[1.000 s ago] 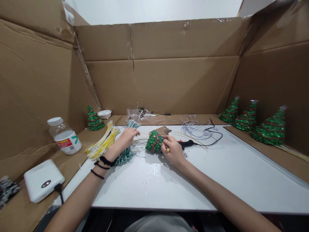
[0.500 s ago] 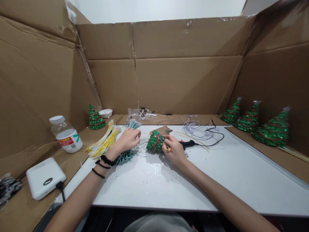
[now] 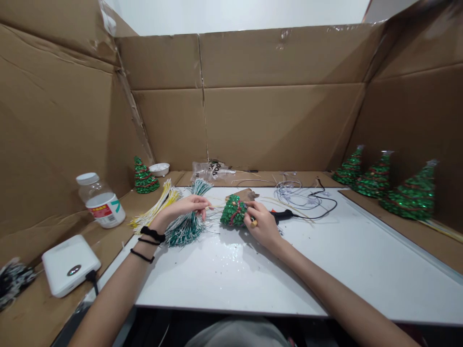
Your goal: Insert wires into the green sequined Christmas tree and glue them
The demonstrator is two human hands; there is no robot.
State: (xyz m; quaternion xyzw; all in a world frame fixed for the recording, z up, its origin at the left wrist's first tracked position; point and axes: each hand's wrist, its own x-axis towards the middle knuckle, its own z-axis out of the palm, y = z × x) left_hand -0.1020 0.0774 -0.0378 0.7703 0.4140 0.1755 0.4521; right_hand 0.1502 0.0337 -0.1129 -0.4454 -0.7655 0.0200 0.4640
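My right hand (image 3: pixel 263 224) is closed round a small green beaded Christmas tree (image 3: pixel 232 212) with a red garland, lying tilted over the white board. The round end of a wooden stick (image 3: pixel 254 223) shows between its fingers. To the left, my left hand (image 3: pixel 192 206) is held above a bundle of green and white strands (image 3: pixel 186 231), its fingertips drawn together. A thin pale strand passes by those fingertips; whether they pinch it is too fine to make out. Behind my right hand lies a black-handled tool (image 3: pixel 284 215) with a cord.
A yellow and white strand bundle (image 3: pixel 154 212) lies left of the green one. Several finished trees (image 3: pixel 410 195) stand at the right, and one tree (image 3: pixel 144 176) at back left. Tangled wires (image 3: pixel 294 193), a plastic jar (image 3: pixel 101 201), a white box (image 3: pixel 71 266) and cardboard walls (image 3: pixel 282 125) surround the board (image 3: pixel 231 284).
My left hand has lowered and shifted slightly left, its fingers now pointing right toward the tree. My right hand and the tree have stayed almost still.
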